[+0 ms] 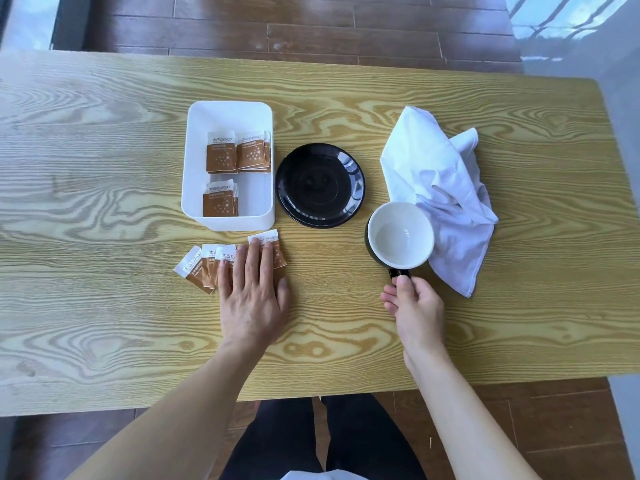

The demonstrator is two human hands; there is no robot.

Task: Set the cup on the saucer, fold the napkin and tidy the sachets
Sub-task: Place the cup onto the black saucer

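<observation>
The right hand has a pinching grip on the handle of the cup, which overlaps the crumpled white napkin; lifting could drag the cloth. The left hand lies flat on loose sachets near the bench's front. The black saucer sits left of the cup.

Wooden table carries a white bin — landmark. Right of bin: black saucer, then cup, crumpled white napkin beyond. Near side of bin — loose sachets in a row.
</observation>
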